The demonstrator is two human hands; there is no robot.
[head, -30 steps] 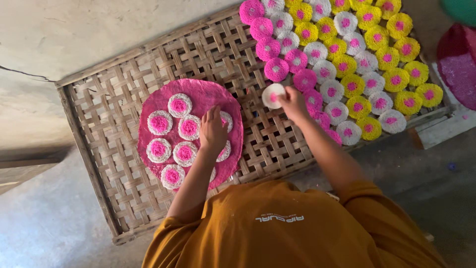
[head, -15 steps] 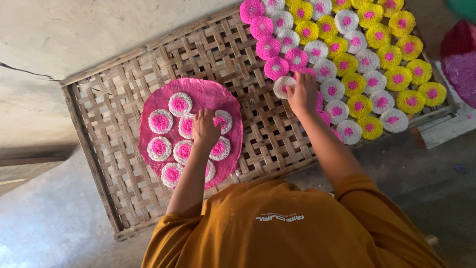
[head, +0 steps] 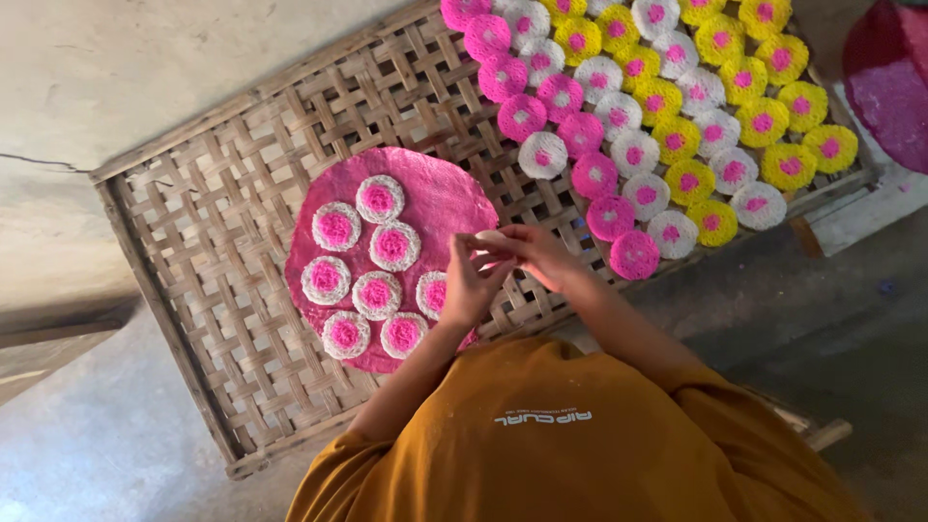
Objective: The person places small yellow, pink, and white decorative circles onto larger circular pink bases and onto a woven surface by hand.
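Both hands [head: 503,263] pinching one white disc [head: 489,239] over a woven bamboo tray [head: 208,222] on grey concrete floor [head: 87,454].

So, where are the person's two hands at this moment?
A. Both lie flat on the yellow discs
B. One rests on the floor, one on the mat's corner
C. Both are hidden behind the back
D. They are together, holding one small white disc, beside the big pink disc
D: the left hand and the right hand meet around a small white disc at the right edge of the big pink disc.
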